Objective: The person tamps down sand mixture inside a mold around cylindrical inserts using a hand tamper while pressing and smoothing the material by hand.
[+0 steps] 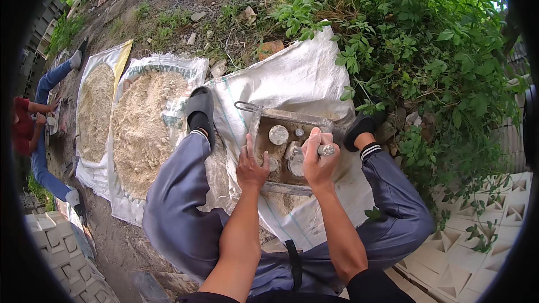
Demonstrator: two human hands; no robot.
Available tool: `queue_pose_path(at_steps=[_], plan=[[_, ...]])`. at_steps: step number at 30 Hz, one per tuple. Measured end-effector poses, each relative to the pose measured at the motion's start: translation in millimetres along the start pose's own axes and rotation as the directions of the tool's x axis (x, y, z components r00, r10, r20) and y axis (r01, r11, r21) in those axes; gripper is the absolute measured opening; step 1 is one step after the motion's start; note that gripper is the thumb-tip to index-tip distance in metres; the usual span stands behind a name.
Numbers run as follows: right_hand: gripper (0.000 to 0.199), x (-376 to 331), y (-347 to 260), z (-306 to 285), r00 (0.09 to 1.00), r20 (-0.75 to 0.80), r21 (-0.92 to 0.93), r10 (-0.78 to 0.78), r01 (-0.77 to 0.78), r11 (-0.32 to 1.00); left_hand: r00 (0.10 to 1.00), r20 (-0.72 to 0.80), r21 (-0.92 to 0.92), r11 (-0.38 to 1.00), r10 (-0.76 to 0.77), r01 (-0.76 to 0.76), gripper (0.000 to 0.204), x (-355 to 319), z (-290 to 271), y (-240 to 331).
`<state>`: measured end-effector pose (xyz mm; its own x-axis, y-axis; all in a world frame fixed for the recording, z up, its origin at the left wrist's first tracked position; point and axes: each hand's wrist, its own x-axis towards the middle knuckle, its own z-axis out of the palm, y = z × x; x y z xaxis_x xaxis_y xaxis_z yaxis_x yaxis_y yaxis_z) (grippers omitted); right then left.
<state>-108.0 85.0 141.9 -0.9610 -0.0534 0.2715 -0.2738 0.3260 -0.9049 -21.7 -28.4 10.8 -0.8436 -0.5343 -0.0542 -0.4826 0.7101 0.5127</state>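
A rectangular metal mould box (pixel 289 189) lies on a white woven sack (pixel 283 87) between my feet. Several dusty round pieces stand inside it, among them a pale disc-topped cylinder (pixel 278 134). My left hand (pixel 251 166) rests against the box's left wall, fingers stretched out and thumb apart. Over the box's right half, my right hand (pixel 320 160) is wrapped round a dusty grey tool with a rounded handle end (pixel 327 150). Its lower part is partly hidden by my fingers, so I cannot make out its exact kind. A bent metal loop (pixel 245 106) sticks out at the box's far left corner.
Pale sandy powder (pixel 147 129) is heaped on a sack to the left, with another powder heap (pixel 96 109) beyond. A person in red (pixel 25 129) sits at the far left. Leafy plants (pixel 415 50) crowd the right. Patterned pale blocks (pixel 477 241) lie at lower right.
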Motion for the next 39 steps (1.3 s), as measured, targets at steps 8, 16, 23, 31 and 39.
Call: queue_pose_path(at_steps=[8, 16, 23, 31, 39], plan=[[0.044, -2.1, 5.6, -7.6, 0.987, -0.057, 0.109, 0.153, -0.147, 0.983, 1.0, -0.002, -0.028, 0.999, 0.023, -0.023, 0.076, -1.7, 0.3, 0.6], [0.038, -5.0, -2.1, -9.4, 0.968, -0.034, 0.195, 0.249, -0.238, 0.952, 0.999, 0.031, -0.04, 0.999, -0.011, 0.013, 0.077, -0.4, -0.5, 0.7], [0.036, -9.5, -2.6, -6.9, 0.968, -0.005, 0.24, 0.252, -0.243, 0.94, 1.0, 0.007, -0.024, 1.0, -0.006, 0.006, 0.075, 0.1, 0.6, 1.4], [0.043, -18.9, -8.3, -13.7, 0.962, -0.064, 0.217, 0.265, -0.245, 0.945, 1.0, 0.02, -0.007, 1.0, -0.01, 0.01, 0.077, -0.5, 0.6, 1.2], [0.042, -24.5, -13.8, -15.8, 0.961, -0.178, 0.319, 0.213, -0.149, 0.936, 1.0, 0.025, -0.02, 1.0, -0.009, 0.01, 0.078, 1.2, 1.7, -0.6]])
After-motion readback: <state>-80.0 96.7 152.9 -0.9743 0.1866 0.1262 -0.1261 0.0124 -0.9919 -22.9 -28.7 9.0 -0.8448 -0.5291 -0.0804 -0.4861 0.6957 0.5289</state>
